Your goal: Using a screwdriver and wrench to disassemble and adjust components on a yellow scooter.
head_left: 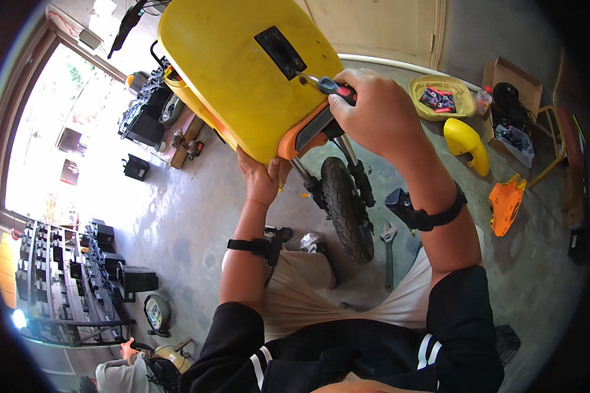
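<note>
A large yellow body panel (236, 72) of a two-wheeled vehicle fills the upper middle, with a black rectangular plate (280, 52) set into it. My right hand (373, 108) is closed around a screwdriver (334, 88) with a dark and red handle. The screwdriver's tip reaches the lower end of the black plate; whether it sits in a screw is too small to tell. With my left hand (261, 177) I grip the panel's lower edge, beside an orange trim piece (295, 141). Below hangs the front fork with its black tyre (346, 209).
An adjustable wrench (389, 255) lies on the floor by the tyre. To the right are a yellow basin (442, 85), a yellow fender (467, 145), an orange part (507, 204) and a cardboard box (528, 85). A parts rack (65, 281) and another person (137, 373) are at lower left.
</note>
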A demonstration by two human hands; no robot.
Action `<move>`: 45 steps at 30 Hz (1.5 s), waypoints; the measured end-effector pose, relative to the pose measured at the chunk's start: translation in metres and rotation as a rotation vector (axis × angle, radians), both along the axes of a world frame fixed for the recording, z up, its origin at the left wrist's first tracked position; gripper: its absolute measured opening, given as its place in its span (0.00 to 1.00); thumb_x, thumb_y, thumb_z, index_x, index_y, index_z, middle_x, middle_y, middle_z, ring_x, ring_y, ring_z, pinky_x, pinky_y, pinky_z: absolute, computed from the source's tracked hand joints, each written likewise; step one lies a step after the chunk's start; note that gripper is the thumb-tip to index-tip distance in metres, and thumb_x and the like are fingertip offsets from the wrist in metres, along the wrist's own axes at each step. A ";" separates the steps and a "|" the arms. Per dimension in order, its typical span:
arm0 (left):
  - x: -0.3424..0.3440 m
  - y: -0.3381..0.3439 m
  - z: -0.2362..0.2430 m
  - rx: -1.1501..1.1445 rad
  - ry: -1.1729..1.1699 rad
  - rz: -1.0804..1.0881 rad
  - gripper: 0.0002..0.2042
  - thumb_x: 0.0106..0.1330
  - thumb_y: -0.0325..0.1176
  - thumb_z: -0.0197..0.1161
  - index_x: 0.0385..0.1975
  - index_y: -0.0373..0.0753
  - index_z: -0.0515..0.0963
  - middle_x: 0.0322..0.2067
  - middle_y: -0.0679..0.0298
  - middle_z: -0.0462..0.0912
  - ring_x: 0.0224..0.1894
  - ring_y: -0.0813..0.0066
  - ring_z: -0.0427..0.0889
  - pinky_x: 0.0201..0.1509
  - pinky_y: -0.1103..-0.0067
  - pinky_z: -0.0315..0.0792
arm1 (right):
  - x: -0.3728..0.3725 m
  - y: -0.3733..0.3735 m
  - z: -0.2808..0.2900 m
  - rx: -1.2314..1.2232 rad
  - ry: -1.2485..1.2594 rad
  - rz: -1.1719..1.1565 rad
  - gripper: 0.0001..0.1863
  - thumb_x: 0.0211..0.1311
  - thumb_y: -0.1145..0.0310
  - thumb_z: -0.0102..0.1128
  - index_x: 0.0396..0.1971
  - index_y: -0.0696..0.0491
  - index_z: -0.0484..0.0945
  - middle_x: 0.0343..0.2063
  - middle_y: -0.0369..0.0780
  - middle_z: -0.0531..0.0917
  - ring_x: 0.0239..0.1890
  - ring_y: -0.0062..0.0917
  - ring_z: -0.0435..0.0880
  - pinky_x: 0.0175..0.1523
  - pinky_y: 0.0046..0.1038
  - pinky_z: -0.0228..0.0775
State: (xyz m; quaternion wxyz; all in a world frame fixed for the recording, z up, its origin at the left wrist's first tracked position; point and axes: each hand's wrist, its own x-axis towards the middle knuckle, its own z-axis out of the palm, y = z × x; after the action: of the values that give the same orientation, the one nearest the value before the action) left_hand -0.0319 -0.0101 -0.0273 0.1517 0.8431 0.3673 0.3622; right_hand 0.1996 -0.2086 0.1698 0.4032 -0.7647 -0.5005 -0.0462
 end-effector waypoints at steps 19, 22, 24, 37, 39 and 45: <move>-0.001 0.001 0.002 0.005 -0.005 -0.011 0.59 0.67 0.72 0.53 0.77 0.26 0.34 0.75 0.33 0.46 0.77 0.35 0.46 0.80 0.53 0.43 | -0.026 0.012 -0.019 0.224 -0.488 -0.003 0.04 0.55 0.70 0.63 0.28 0.53 0.79 0.27 0.41 0.80 0.27 0.37 0.87 0.31 0.35 0.79; -0.001 0.001 0.001 -0.013 -0.013 -0.019 0.58 0.68 0.71 0.54 0.77 0.26 0.34 0.75 0.33 0.46 0.77 0.35 0.47 0.80 0.54 0.43 | -0.015 0.013 -0.019 0.236 -0.309 0.006 0.05 0.60 0.68 0.62 0.28 0.54 0.79 0.28 0.43 0.83 0.29 0.40 0.88 0.34 0.38 0.80; 0.000 0.000 0.000 -0.012 -0.014 0.007 0.58 0.68 0.70 0.54 0.77 0.26 0.34 0.75 0.33 0.46 0.77 0.35 0.47 0.80 0.54 0.43 | -0.006 0.014 -0.019 0.240 -0.185 0.024 0.08 0.64 0.66 0.61 0.28 0.54 0.79 0.29 0.44 0.84 0.30 0.43 0.88 0.36 0.40 0.81; 0.006 -0.002 0.003 0.047 -0.060 -0.016 0.56 0.69 0.69 0.53 0.78 0.27 0.36 0.74 0.33 0.48 0.77 0.35 0.48 0.80 0.54 0.44 | -0.007 0.012 -0.020 0.099 1.275 0.436 0.18 0.76 0.59 0.54 0.52 0.59 0.72 0.33 0.40 0.83 0.16 0.17 0.74 0.16 0.21 0.59; 0.006 -0.002 0.002 0.044 -0.054 -0.008 0.56 0.69 0.69 0.53 0.77 0.27 0.36 0.74 0.33 0.49 0.77 0.35 0.48 0.80 0.54 0.44 | -0.004 0.014 -0.028 0.119 1.349 0.482 0.16 0.78 0.59 0.51 0.50 0.58 0.71 0.34 0.41 0.83 0.16 0.18 0.74 0.15 0.20 0.58; 0.005 -0.003 0.003 0.027 -0.038 -0.002 0.56 0.69 0.69 0.53 0.77 0.26 0.35 0.74 0.33 0.49 0.77 0.35 0.48 0.80 0.55 0.44 | 0.010 0.022 -0.054 0.241 1.855 0.592 0.13 0.83 0.59 0.43 0.46 0.55 0.69 0.32 0.42 0.81 0.15 0.20 0.72 0.13 0.20 0.58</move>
State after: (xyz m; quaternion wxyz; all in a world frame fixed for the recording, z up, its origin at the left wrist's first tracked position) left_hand -0.0266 -0.0126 -0.0245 0.1474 0.8383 0.3587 0.3833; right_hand 0.2097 -0.1866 0.1155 0.7072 -0.2950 -0.1484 0.6252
